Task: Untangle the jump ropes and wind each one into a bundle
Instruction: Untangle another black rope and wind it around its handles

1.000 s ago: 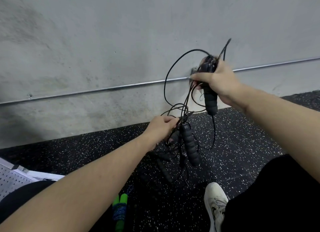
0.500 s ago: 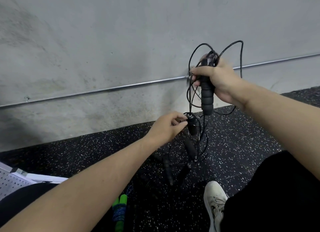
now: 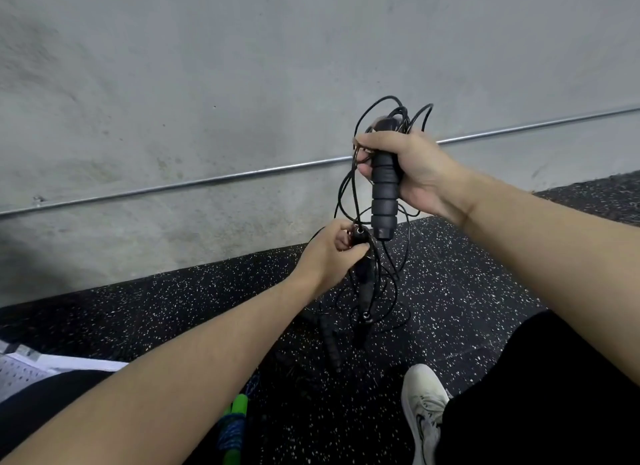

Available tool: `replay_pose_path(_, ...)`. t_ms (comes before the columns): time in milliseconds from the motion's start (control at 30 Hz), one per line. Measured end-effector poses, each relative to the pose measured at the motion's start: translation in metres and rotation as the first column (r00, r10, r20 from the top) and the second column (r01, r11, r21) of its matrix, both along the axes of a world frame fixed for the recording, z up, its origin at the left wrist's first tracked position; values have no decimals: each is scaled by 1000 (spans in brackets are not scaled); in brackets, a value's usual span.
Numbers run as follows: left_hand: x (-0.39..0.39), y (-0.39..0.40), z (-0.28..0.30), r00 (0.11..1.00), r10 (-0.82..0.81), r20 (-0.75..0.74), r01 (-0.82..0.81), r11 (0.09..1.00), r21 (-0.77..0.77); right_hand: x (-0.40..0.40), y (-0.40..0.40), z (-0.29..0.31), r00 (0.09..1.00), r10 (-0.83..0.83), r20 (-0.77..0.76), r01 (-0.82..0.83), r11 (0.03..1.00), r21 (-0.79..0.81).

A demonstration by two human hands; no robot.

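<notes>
Your raised right hand grips an upright black handle, while your lower left hand pinches what looks like another handle's tip.

no readable text, labels, or numbers

Across the upper frame I see a grey concrete wall with a thin metal pipe running along it, black speckled rubber floor below, a white perforated panel at the lower left, and a white sneaker at the lower right.
</notes>
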State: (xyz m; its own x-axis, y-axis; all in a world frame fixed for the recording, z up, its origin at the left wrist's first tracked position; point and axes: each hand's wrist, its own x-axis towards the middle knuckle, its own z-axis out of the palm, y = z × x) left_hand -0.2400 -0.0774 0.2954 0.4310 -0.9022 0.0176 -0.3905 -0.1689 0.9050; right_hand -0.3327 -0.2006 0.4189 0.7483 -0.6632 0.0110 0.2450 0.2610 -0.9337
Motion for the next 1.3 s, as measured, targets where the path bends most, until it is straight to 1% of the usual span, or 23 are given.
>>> replay_pose_path(67, 5, 3, 0, 997, -38, -61, 41, 998, 54, 1, -2, -2, 998, -40, -40, 40, 999, -1)
replay_pose_path(133, 7, 6, 0, 996, -49, -72, 54, 995, 83, 2, -6, -6, 995, -73, -65, 75, 997, 34)
replay_pose_path(233, 5, 8, -1, 997, -19, -72, 19, 1000, 3, 3, -12, -13, 987, -109, -118, 112, 994, 13)
replay_pose_path(333, 7, 12, 4, 999, 18, -26, -20, 996, -91, 3, -19, -16, 971, -146, -187, 150, 989, 8)
replay_pose_path(433, 10, 15, 14, 996, 89, -10, -90, 988, -125, 1, -27, -20, 946, -180, -270, 186, 982, -3)
replay_pose_path(500, 14, 16, 21, 987, 155, -36, -159, 976, -147, -1, -28, -24, 924, -153, -350, 156, 988, -20)
replay_pose_path(567, 23, 15, 26, 980, 189, -57, -196, 963, -183, -5, -25, -27, 896, -95, -433, 88, 995, -35)
replay_pose_path(667, 38, 13, 36, 963, 268, 1, -261, 939, -225, -6, -17, -30, 856, -18, -517, -35, 995, -91)
replay_pose_path(700, 42, 12, 41, 955, 296, -5, -289, 929, -231, -6, -14, -29, 842, -11, -539, -64, 991, -121)
replay_pose_path(733, 46, 12, 47, 950, 311, -38, -311, 924, -223, -5, -12, -29, 828, -19, -561, -85, 984, -158)
replay_pose_path(767, 50, 10, 52, 944, 317, -88, -328, 928, -176, -3, -9, -29, 815, -30, -579, -100, 976, -191)
replay_pose_path(833, 53, 11, 59, 912, 327, -247, -334, 943, 14, 1, -7, -31, 801, -53, -596, -99, 971, -220)
replay_pose_path(867, 52, 12, 60, 878, 332, -346, -323, 943, 84, 4, -6, -31, 799, -64, -599, -89, 971, -223)
replay_pose_path(900, 51, 14, 59, 839, 333, -430, -322, 941, 101, 7, -4, -31, 800, -72, -596, -82, 970, -227)
replay_pose_path(933, 50, 15, 57, 813, 328, -481, -336, 939, 72, 10, -2, -30, 808, -71, -585, -77, 972, -223)
replay_pose_path(967, 49, 16, 56, 807, 321, -495, -357, 934, 23, 14, 0, -30, 824, -60, -564, -66, 978, -199)
replay_pose_path(1033, 47, 17, 57, 836, 297, -462, -374, 924, -83, 22, 3, -31, 859, -45, -510, -28, 990, -135)
replay_pose_path(1100, 43, 18, 59, 876, 293, -383, -363, 924, -124, 30, 7, -30, 883, -42, -467, 14, 998, -64)
replay_pose_path(1200, 32, 20, 59, 921, 274, -279, -312, 945, -102, 43, 19, -26, 904, -78, -421, 98, 995, 25)
replay_pose_path(1300, 28, 20, 56, 944, 254, -209, -275, 959, -74, 58, 31, -29, 901, -112, -420, 123, 992, 0)
